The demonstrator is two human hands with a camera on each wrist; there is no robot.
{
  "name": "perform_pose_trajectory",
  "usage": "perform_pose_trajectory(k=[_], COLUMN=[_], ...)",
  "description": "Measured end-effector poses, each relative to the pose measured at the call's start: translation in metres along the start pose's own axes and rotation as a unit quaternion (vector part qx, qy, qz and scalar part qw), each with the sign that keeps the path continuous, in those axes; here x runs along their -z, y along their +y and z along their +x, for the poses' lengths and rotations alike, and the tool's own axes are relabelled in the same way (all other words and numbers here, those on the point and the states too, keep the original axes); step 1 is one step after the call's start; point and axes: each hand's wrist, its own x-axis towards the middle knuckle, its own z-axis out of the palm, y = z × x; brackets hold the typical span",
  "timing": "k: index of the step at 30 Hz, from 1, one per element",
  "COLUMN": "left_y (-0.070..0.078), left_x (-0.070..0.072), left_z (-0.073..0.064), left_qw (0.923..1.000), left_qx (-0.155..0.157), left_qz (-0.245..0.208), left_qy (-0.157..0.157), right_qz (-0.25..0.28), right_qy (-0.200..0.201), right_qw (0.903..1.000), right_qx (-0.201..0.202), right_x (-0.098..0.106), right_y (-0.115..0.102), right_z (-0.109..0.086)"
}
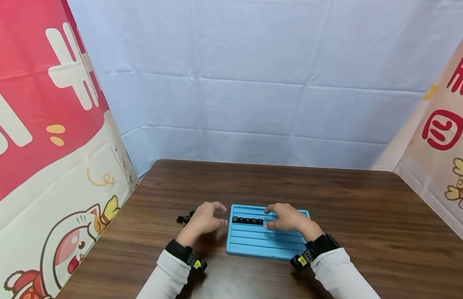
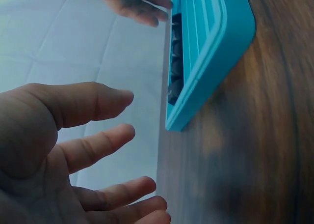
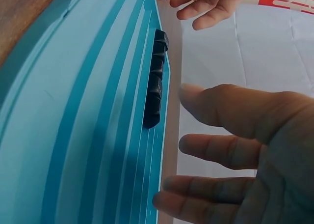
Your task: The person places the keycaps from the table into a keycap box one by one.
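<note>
A light blue tray (image 1: 254,245) with parallel ridges lies flat on the table. A short row of small black keycap-like blocks (image 1: 247,220) stands in one of its grooves, starting at the left side. My left hand (image 1: 204,219) hovers just off the tray's left edge, fingers spread and nothing between them. Over the tray's right half, my right hand (image 1: 287,217) is held with thumb and fingers apart, near the right end of the row. In the right wrist view, the black blocks (image 3: 156,81) sit apart from its fingertips.
Several loose black pieces (image 1: 185,217) lie on the brown wooden table (image 1: 328,195), left of the tray and partly behind the left hand. A pale cloth (image 1: 254,104) hangs behind the table, with printed cloths at both sides. Each wrist wears a black strapped camera.
</note>
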Motion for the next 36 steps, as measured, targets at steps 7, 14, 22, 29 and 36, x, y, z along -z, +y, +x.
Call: perform_pose_trajectory(k=[7,14,22,29,36], left_y=[-0.007,-0.010,-0.019,-0.032,-0.042], left_x=[0.002,0.005,0.006,0.009,0.012], left_z=[-0.002,-0.003,-0.004,-0.006,-0.007], left_qw=[0.9994,0.9988,0.9963,0.9941,0.9928], left_qx=[0.017,0.022,0.032,0.032,0.040], left_qz=[0.025,0.035,0.065,0.084,0.094], left_qy=[0.015,0.025,0.048,0.060,0.064], right_qz=[-0.010,-0.018,-0.034,-0.056,-0.043], right_qy=[0.013,0.023,0.039,0.042,0.045], right_qw=[0.9998,0.9994,0.9985,0.9971,0.9967], right_qx=[-0.009,-0.018,-0.019,-0.031,-0.053], right_x=[-0.002,-0.001,0.001,0.002,0.006], right_y=[-0.002,-0.001,0.001,0.004,0.013], right_z=[-0.006,-0.014,-0.026,-0.037,-0.049])
